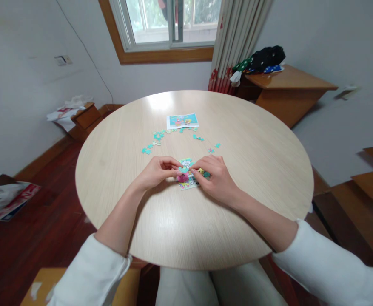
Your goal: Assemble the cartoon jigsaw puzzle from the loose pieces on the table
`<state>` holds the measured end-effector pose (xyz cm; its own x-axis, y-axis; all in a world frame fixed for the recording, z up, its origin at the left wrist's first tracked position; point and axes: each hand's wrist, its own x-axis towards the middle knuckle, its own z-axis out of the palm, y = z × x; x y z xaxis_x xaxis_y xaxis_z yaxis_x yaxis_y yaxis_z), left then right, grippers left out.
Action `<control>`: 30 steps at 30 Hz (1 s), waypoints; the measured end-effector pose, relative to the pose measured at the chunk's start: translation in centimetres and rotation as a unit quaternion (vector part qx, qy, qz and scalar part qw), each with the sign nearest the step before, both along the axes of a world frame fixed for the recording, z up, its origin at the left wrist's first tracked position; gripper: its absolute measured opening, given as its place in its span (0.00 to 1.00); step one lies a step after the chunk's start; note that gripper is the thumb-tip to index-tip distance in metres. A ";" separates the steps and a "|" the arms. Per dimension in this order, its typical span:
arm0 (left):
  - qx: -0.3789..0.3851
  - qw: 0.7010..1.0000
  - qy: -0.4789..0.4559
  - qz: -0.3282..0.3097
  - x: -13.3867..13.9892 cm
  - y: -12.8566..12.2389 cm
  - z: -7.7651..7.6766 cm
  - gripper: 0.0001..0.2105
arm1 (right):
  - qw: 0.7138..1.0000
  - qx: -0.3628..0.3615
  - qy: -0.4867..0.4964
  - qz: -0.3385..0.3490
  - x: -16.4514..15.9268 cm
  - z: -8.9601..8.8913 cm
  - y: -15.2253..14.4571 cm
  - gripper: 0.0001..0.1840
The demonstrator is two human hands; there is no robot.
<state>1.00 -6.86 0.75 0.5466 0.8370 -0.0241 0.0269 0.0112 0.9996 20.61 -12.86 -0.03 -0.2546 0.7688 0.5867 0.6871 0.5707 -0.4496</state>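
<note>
A partly joined jigsaw puzzle [185, 185] with a pink, yellow and teal cartoon picture lies on the round table near its middle. From the left, my left hand [159, 172] reaches over its edge, thumb and forefinger closed on a small teal puzzle piece [183, 169]. Opposite it, my right hand [214, 176] covers the puzzle's right side, its fingertips pinched together at the same piece. The fingers partly hide the puzzle, and the exact grip is small in view.
Loose puzzle pieces [158, 136] lie in an arc beyond the hands, with a few more pieces [217, 145] to the right. Behind them rests a printed reference picture [183, 121]. The round wooden table [253, 148] stands before a window; a side cabinet [288, 80] holds cloths.
</note>
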 end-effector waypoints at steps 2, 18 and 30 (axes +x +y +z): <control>-0.005 1.000 -0.004 -0.004 0.0 0.0 -0.1 0.12 | 1.000 0.001 0.000 0.005 -0.1 0.0 -0.1 0.06; 0.003 1.000 0.004 -0.017 0.0 0.0 -0.2 0.14 | 1.000 -0.011 -0.004 0.001 -0.3 0.0 -0.1 0.07; 0.000 1.000 -0.010 -0.018 0.0 0.1 -0.4 0.15 | 1.000 -0.002 -0.003 0.011 -0.2 -0.1 -0.1 0.07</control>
